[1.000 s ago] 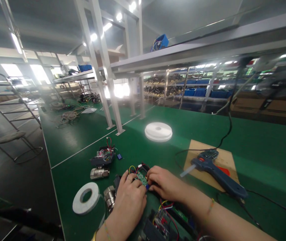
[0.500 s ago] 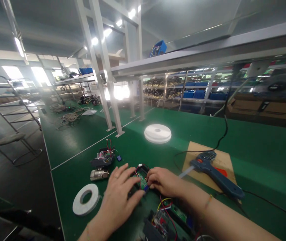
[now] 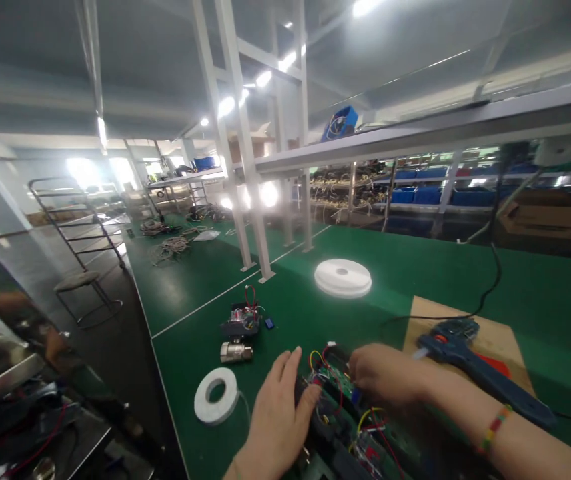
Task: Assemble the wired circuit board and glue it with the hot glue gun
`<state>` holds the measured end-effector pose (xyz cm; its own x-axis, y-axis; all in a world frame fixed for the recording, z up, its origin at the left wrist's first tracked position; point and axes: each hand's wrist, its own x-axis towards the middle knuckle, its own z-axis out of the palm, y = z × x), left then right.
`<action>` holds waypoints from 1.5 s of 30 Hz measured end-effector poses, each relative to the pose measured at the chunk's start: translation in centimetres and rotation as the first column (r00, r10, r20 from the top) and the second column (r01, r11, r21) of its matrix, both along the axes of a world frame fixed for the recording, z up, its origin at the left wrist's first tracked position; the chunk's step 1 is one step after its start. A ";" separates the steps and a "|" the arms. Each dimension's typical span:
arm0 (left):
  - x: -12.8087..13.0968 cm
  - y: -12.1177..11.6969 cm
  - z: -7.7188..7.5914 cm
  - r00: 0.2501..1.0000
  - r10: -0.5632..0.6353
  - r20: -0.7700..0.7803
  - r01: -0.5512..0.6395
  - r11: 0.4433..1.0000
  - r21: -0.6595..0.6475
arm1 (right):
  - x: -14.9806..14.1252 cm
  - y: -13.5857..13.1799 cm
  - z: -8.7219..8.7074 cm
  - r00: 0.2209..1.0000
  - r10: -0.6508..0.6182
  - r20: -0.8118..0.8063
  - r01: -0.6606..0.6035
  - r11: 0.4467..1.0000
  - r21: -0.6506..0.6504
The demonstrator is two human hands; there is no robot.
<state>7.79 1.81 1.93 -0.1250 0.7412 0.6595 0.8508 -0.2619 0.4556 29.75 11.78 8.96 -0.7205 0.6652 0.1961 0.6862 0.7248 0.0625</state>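
On the green bench a black electronics unit with a green circuit board and coloured wires [image 3: 333, 390] lies in front of me. My left hand [image 3: 280, 410] rests on its left side, fingers stretched out, thumb against the casing. My right hand [image 3: 388, 373] is curled over the board's right end, fingertips pinched together at it; what they grip is hidden. A second wired black unit [image 3: 365, 450] lies nearer me, partly under my right forearm.
A white tape roll [image 3: 216, 396] lies left of my hands. Further out sit a metal valve with a wired module [image 3: 239, 333] and a white disc stack [image 3: 343, 277]. A blue glue gun [image 3: 470, 370] rests on cardboard at right. Shelf posts [image 3: 253, 200] stand behind.
The camera swung left and the view shifted right. My left hand moved off the board to the unit's left side, with the fingers still spread. My right hand stays pinched at the board.
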 end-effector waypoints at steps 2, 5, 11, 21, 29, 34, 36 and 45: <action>-1.7 0.1 1.7 0.971 0.224 0.086 -0.235 0.962 0.142 | 0.2 -0.8 0.3 0.999 -0.032 -0.008 0.032 0.999 -0.012; -4.8 1.3 4.8 0.833 0.511 0.212 -0.552 0.796 0.248 | 0.1 -2.0 0.7 0.997 -0.079 -0.022 0.078 0.997 -0.022; -7.3 5.0 7.0 0.874 0.481 0.069 -0.486 0.861 0.153 | 0.0 -2.8 1.1 0.990 -0.127 -0.054 0.127 0.992 -0.008; -9.7 3.8 5.0 0.948 0.030 -0.318 0.000 0.996 0.092 | -3.7 0.8 5.1 0.914 -0.036 -0.404 0.108 0.982 0.156; -11.0 5.1 5.0 0.948 0.015 -0.318 0.006 0.998 0.065 | -8.9 4.7 5.0 0.961 -0.107 -0.256 0.112 0.994 0.004; -11.8 6.0 6.0 0.945 0.018 -0.325 0.001 0.998 0.060 | -9.3 4.5 4.7 0.944 -0.173 -0.281 0.148 0.983 -0.107; -12.0 6.2 6.4 0.944 0.019 -0.331 -0.001 0.998 0.056 | -9.3 4.3 4.6 0.938 -0.183 -0.295 0.152 0.980 -0.127; -11.5 6.8 6.7 0.936 0.032 -0.351 -0.016 0.999 0.048 | -9.9 3.0 3.8 0.924 -0.248 -0.291 0.207 0.965 -0.162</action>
